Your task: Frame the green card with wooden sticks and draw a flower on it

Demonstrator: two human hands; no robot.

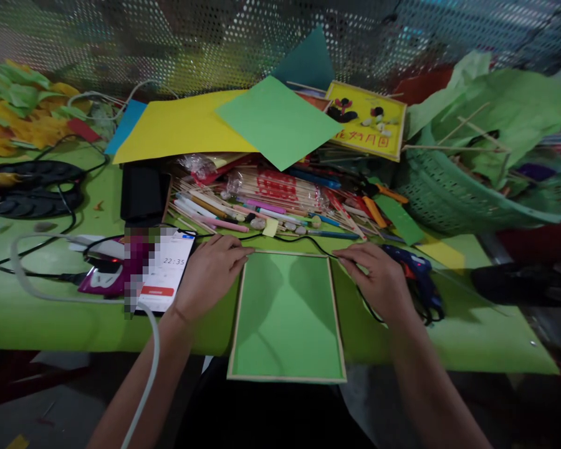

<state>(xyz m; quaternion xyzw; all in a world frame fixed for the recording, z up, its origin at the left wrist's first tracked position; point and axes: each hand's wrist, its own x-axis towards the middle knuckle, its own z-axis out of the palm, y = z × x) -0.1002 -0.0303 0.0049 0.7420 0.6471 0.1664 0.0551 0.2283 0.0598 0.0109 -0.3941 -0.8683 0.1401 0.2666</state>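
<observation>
A green sheet edged with thin wooden sticks, like a shallow frame (pixel 285 312), lies in front of me, its near end past the table edge. My left hand (pixel 212 271) is at its far left corner, fingers pressed together; whether they grip the stick there is hidden. At the far right corner is my right hand (pixel 378 274), its fingertips closed on a thin black cord (pixel 315 242). This cord runs along the frame's far side and under the right hand. Just beyond that hand lies a dark blue glue gun (pixel 416 280) with a small red light.
A phone (pixel 168 274) and purple power strip (pixel 107 271) lie left, crossed by a white cable (pixel 154 349). Behind are pens and sticks (pixel 280 190), yellow card (pixel 182 125), a green card (pixel 280 121) and a framed picture (pixel 369 121). A green basket (pixel 449 181) stands right.
</observation>
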